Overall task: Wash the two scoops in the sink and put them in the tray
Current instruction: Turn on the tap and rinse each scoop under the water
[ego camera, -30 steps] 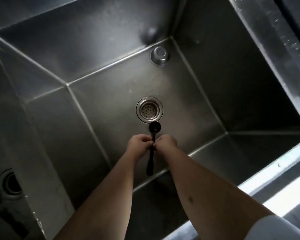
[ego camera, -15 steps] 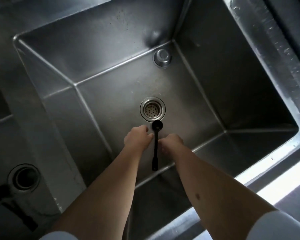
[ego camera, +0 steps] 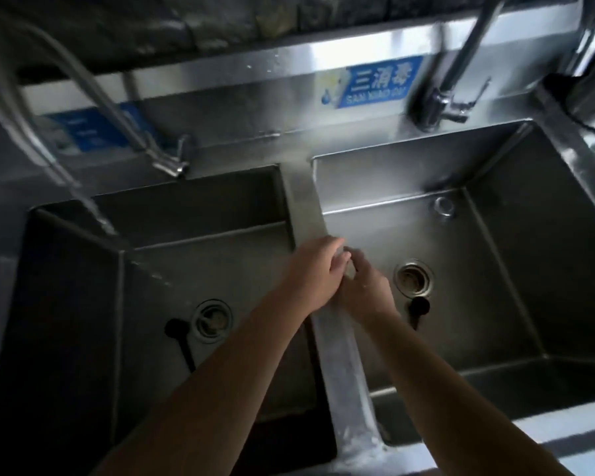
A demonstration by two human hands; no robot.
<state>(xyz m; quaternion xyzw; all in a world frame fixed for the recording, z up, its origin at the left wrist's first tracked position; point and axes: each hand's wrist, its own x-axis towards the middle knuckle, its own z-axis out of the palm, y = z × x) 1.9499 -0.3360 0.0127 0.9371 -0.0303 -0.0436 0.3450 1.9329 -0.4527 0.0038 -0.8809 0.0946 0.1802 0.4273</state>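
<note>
Head view: two steel sink basins sit side by side, parted by a narrow divider (ego camera: pixel 304 207). Two black scoops lie on the basin floors, one in the left basin (ego camera: pixel 83 304) beside its drain (ego camera: pixel 212 320), the scoop (ego camera: pixel 181 338) with its handle running toward the viewer, and one in the right basin (ego camera: pixel 529 286), this second scoop (ego camera: pixel 418 309) just below that drain (ego camera: pixel 413 278). Two faucets rise at the back; the left faucet (ego camera: pixel 117 111) pours water. The left hand (ego camera: pixel 318 269) and right hand (ego camera: pixel 366 290) meet above the divider, fingers curled together; whether they hold anything cannot be told.
</note>
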